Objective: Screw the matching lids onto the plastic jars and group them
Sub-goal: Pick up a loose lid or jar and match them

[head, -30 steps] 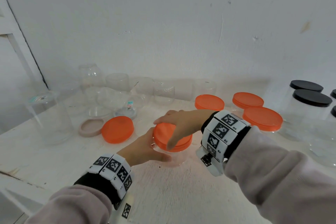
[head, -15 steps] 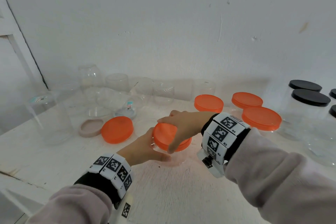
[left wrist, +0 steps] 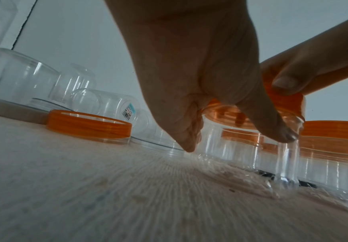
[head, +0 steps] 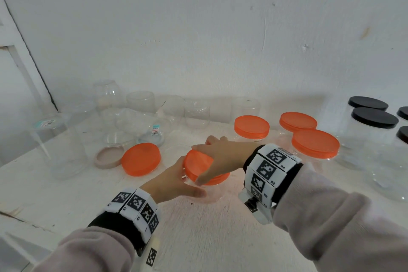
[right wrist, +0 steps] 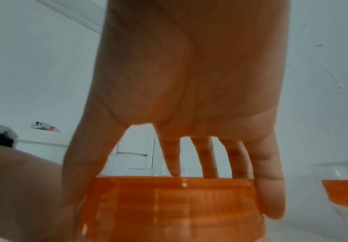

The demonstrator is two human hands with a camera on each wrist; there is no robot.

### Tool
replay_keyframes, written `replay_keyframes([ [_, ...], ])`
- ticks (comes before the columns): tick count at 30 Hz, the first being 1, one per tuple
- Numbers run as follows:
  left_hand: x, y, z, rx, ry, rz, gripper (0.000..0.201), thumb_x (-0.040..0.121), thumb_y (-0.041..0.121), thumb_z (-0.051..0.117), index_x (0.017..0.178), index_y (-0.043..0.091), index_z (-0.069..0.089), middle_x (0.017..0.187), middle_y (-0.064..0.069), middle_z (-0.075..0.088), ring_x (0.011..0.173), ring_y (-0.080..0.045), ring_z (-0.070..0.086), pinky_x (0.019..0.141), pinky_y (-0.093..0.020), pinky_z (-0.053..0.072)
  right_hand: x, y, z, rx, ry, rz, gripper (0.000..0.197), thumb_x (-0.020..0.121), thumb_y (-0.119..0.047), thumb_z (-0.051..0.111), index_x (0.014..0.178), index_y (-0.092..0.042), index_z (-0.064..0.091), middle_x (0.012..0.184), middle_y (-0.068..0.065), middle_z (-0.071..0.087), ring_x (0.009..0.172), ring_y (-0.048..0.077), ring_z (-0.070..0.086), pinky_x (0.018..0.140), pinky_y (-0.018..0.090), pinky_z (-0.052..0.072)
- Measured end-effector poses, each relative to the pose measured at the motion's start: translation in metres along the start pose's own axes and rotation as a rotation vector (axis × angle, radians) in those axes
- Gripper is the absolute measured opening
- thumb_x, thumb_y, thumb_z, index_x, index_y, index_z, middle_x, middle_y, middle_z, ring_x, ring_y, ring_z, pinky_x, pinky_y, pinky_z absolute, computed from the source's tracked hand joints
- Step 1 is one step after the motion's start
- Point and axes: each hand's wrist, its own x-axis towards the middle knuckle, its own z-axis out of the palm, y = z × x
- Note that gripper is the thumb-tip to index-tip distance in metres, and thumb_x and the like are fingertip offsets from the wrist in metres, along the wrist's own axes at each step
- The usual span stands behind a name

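Observation:
A clear plastic jar (head: 212, 194) (left wrist: 251, 147) stands on the white table, with an orange lid (head: 198, 168) (right wrist: 168, 209) on its mouth. My left hand (head: 176, 183) (left wrist: 210, 98) grips the jar's wall from the left, thumb in front. From above, my right hand (head: 218, 157) (right wrist: 189, 114) holds the lid, fingers and thumb curled round its rim. Three more clear jars with orange lids (head: 315, 144) stand behind and to the right. A loose orange lid (head: 141, 159) lies to the left.
Several lidless clear jars (head: 141, 104) stand or lie at the back left, with a beige lid (head: 108, 157) and a tall clear jar (head: 61, 146) near them. Jars with black lids (head: 375, 118) stand at the far right. A white wall rises behind the table.
My right hand has turned on the orange lid, its fingers shifting round the rim. The left hand and the jar have stayed in place.

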Motion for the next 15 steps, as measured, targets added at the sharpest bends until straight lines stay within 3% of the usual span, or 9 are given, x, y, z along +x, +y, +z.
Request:
replay_keyframes([
  [5,0.0,0.001,0.0,0.029,-0.002,0.004,0.103,0.066,0.024,0.088,0.146,0.029,0.024,0.133,0.016,0.051,0.119,0.003,0.05,0.096,-0.02,0.044,-0.001,0.001,0.014,0.042,0.078,0.001,0.093,0.075,-0.073,0.058,0.15,-0.04,0.013,0.145,0.001,0.025,0.135,0.027,0.019,0.099,0.054,0.04],
  [10,0.0,0.0,0.0,0.034,0.005,0.022,0.098,0.066,0.022,0.088,0.142,0.033,0.027,0.127,0.02,0.054,0.107,0.014,0.054,0.081,-0.008,0.047,-0.004,-0.001,0.025,0.038,0.158,-0.014,0.091,0.081,-0.072,0.053,0.153,-0.034,0.013,0.145,0.006,0.026,0.131,0.033,0.023,0.1,0.046,0.034],
  [15,0.001,-0.002,0.001,0.057,0.022,0.021,0.096,0.063,0.026,0.09,0.136,0.04,0.029,0.123,0.02,0.058,0.104,0.013,0.057,0.082,-0.012,0.047,-0.004,-0.006,0.037,0.006,0.277,0.008,0.087,0.084,-0.072,0.046,0.153,-0.028,0.017,0.143,0.011,0.029,0.124,0.035,0.027,0.097,0.043,0.03],
])
